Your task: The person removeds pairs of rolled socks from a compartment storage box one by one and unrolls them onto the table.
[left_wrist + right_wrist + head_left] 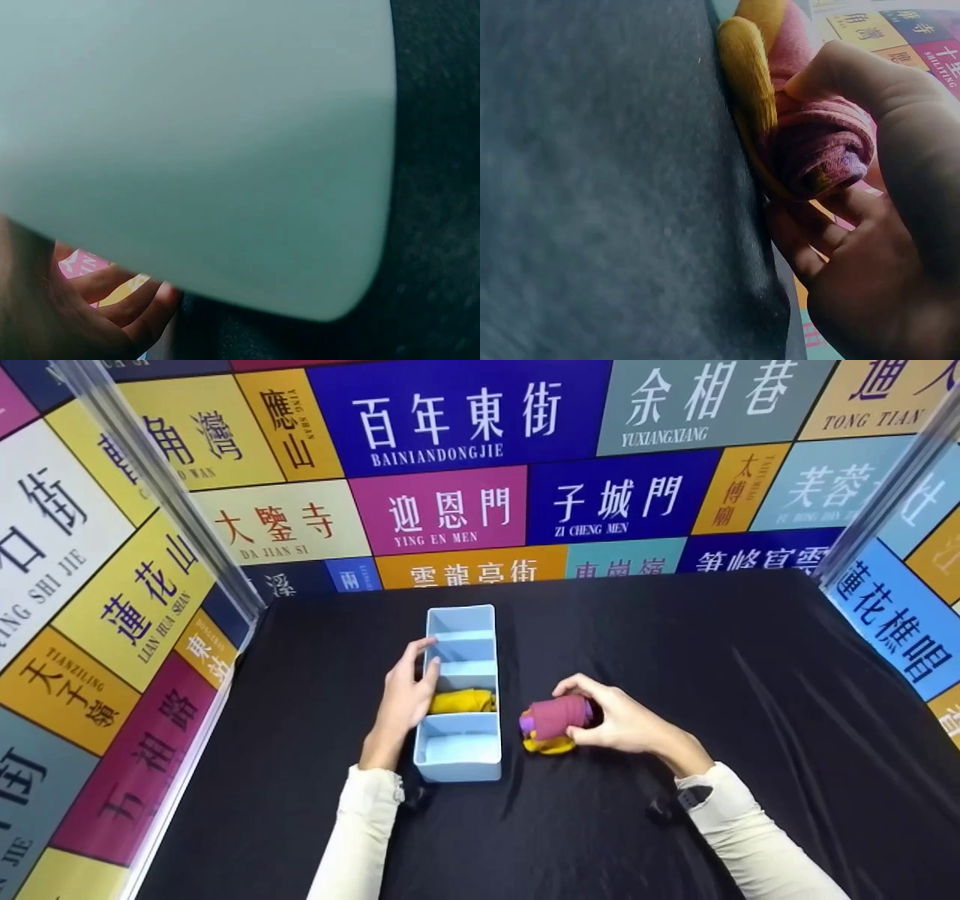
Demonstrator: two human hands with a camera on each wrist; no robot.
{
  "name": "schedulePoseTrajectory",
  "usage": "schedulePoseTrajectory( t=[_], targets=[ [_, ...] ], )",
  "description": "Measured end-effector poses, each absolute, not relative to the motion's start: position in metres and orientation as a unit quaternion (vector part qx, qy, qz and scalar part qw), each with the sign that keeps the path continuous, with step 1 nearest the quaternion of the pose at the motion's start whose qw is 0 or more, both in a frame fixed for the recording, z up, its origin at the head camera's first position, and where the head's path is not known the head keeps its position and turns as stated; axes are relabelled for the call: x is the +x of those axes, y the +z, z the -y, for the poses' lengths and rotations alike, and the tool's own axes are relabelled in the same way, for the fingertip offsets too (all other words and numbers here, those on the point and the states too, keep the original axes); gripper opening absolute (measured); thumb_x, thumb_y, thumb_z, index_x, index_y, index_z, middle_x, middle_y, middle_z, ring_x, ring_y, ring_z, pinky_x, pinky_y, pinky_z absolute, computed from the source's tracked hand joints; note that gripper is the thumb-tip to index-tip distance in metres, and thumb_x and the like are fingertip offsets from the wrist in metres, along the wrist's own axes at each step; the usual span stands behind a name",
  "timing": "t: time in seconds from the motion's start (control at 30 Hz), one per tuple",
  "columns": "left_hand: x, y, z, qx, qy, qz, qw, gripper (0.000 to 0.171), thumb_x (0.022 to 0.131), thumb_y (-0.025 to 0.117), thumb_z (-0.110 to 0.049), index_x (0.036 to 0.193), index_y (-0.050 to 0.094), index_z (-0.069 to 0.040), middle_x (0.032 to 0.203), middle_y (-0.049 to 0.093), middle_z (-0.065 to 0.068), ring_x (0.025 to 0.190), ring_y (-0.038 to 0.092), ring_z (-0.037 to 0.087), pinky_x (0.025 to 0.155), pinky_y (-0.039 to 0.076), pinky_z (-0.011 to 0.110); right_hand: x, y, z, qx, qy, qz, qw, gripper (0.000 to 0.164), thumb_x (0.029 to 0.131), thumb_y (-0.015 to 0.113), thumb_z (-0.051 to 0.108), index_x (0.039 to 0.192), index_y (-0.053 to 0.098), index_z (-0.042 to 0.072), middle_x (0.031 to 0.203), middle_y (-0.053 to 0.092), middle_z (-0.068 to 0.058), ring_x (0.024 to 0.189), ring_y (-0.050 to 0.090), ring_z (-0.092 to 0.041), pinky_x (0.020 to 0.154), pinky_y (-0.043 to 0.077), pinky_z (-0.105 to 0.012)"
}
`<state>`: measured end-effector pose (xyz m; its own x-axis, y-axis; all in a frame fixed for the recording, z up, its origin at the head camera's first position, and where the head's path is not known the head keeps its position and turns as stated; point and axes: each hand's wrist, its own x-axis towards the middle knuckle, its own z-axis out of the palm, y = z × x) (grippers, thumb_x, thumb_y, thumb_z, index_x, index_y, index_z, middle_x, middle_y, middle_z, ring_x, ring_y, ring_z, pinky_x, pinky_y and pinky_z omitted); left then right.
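Note:
A long light blue storage box (457, 769) with several compartments stands on the black cloth. A folded yellow fabric piece (461, 701) lies in one compartment, second from the near end. My left hand (405, 690) holds the box's left wall, with thumb and index finger at the rim; the box's pale side fills much of the left wrist view. To the right of the box, my right hand (622, 720) grips a rolled sock (559, 717), maroon with purple and yellow parts, between thumb and fingers. The roll is low over the cloth, its yellow part (746, 67) nearest the surface.
Black cloth (712, 660) covers the table, with some creases at the right. Panels with colourful street-name signs (450, 427) enclose the back and sides. Clear posts (172, 487) rise at both back corners. The nearest box compartment and those at the far end show bare floors or walls.

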<state>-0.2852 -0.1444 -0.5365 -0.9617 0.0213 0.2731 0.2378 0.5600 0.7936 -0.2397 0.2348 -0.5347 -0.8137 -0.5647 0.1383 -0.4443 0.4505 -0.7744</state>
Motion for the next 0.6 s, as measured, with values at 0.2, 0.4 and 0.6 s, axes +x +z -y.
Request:
schedulePoseTrajectory(
  t=[0.2, 0.4, 0.6],
  targets=[
    [-0.284, -0.533, 0.145, -0.081, -0.435, 0.884, 0.152, 0.041, 0.107, 0.065, -0.028, 0.146, 0.066, -0.017, 0.146, 0.069, 0.007, 0.134, 0.066, 0.028, 0.117, 0.049, 0.048, -0.244, -0.538, -0.236, -0.313, -0.418, -0.853, 0.007, 0.05, 0.088, 0.09, 0.022, 0.135, 0.071, 0.021, 0.129, 0.072, 0.004, 0.112, 0.067, -0.017, 0.101, 0.054, -0.03],
    [-0.283, -0.522, 0.141, -0.105, -0.387, 0.894, 0.2, 0.037, 0.105, 0.07, -0.027, 0.139, 0.071, -0.014, 0.141, 0.069, 0.007, 0.128, 0.068, 0.029, 0.113, 0.053, 0.048, -0.243, -0.538, -0.234, -0.301, -0.443, -0.844, 0.008, 0.052, 0.091, 0.088, 0.017, 0.138, 0.067, 0.018, 0.123, 0.074, 0.0, 0.101, 0.068, -0.018, 0.088, 0.057, -0.028],
    [-0.276, -0.505, 0.134, -0.151, -0.357, 0.896, 0.215, 0.029, 0.106, 0.069, -0.021, 0.133, 0.074, -0.013, 0.136, 0.073, 0.005, 0.128, 0.066, 0.029, 0.114, 0.051, 0.046, -0.243, -0.539, -0.234, -0.286, -0.442, -0.85, 0.002, 0.043, 0.091, 0.086, 0.01, 0.131, 0.071, 0.015, 0.115, 0.075, -0.004, 0.096, 0.067, -0.022, 0.083, 0.057, -0.031]
  ],
)
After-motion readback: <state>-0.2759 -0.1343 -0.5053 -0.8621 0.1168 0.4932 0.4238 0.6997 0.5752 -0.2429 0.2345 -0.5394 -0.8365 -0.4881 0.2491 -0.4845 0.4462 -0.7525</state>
